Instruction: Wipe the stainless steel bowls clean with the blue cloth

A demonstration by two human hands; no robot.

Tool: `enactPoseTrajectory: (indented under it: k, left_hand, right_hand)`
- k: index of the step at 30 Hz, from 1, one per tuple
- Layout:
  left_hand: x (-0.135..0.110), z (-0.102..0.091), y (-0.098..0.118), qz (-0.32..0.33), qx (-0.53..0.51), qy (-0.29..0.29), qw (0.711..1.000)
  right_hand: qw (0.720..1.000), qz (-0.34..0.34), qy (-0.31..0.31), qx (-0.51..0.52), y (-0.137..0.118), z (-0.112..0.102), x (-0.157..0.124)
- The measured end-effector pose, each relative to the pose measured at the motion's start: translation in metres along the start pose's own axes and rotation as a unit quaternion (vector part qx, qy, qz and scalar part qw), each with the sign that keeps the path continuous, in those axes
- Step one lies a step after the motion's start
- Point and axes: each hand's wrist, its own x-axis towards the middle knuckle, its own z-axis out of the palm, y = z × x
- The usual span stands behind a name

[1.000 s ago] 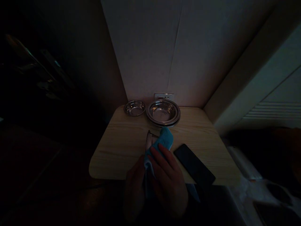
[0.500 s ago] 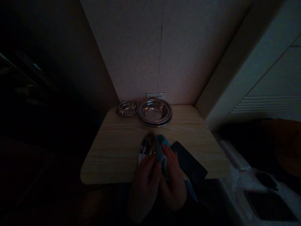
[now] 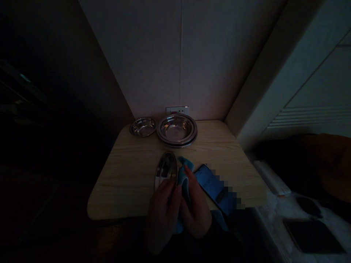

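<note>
The table (image 3: 120,179) is carrying a bowl stack (image 3: 177,132) at its far middle and a single bowl (image 3: 143,128) at far left. A tilted bowl (image 3: 166,166) is being held over the near middle, hollow facing left. The left hand (image 3: 162,217) is gripping its near edge, fingers curled. A lit phone (image 3: 210,182) is lying at right. The right hand (image 3: 196,210), half closed, is holding a blue cloth (image 3: 184,170) beside the bowl's outer side.

Wiping of this bowl is appearing under way, unfinished; whether the others are done is not showing.

Counting: one table; one stack, at least two bowls, exact number not showing; two separate metal bowls; two hands; one phone; one cloth.
</note>
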Motion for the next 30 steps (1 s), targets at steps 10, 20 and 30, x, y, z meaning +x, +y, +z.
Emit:
enactPoseTrajectory:
  k: [10,20,30]
  left_hand:
    - [-0.020,-0.019,-0.004,-0.168,-0.090,0.118,0.974]
    - [-0.018,-0.037,-0.005,-0.161,-0.006,0.113,0.981]
    - [-0.017,-0.040,0.004,-0.145,-0.026,0.099,0.984]
  right_hand:
    - [0.988,-0.110,0.015,-0.108,-0.028,0.000,0.011]
    - [0.989,-0.117,0.002,-0.092,-0.042,-0.002,0.030]
    - [0.987,-0.138,-0.018,-0.085,-0.043,-0.008,0.034]
